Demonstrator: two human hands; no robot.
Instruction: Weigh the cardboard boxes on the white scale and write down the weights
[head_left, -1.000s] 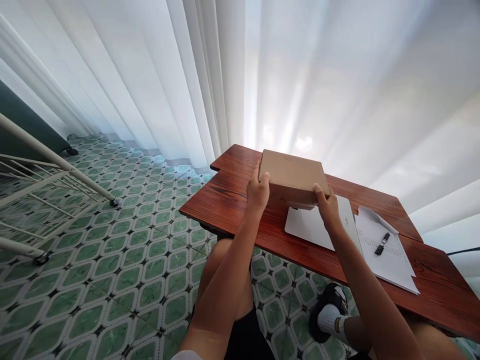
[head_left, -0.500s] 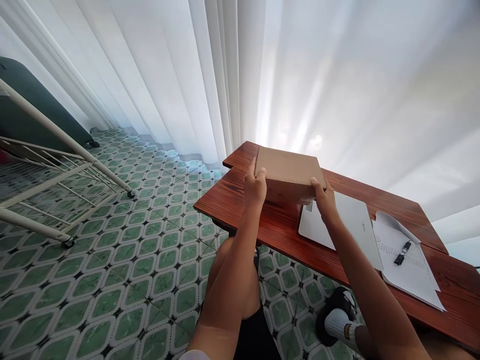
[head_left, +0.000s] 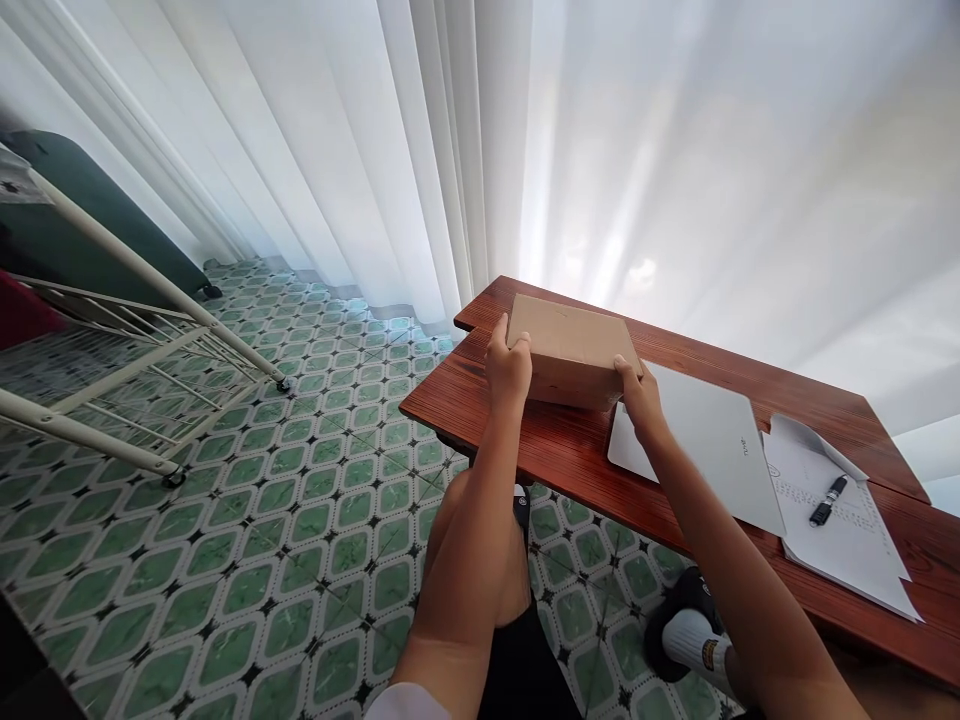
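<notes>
A brown cardboard box [head_left: 571,345] is held between my two hands at the left part of the wooden table [head_left: 555,450]. My left hand [head_left: 508,368] grips its left side, thumb near the top edge. On the opposite side, my right hand [head_left: 636,390] clasps the right front corner, with the thumb on top. Whether the box's underside touches the tabletop I cannot tell. Just right of the box lies a closed silver laptop [head_left: 705,440], partly behind my right hand and forearm.
Right of the laptop are paper sheets [head_left: 832,530] with handwriting and a black pen [head_left: 828,501] on them. White curtains [head_left: 675,180] hang behind the table. A white wheeled rack [head_left: 157,390] stands at left on the green tiled floor [head_left: 315,560], near a dark green suitcase-like object [head_left: 105,215].
The box has shifted slightly left and looks lower on the table, uncovering more of the laptop. Both hands keep their hold. The view has turned a little to the left.
</notes>
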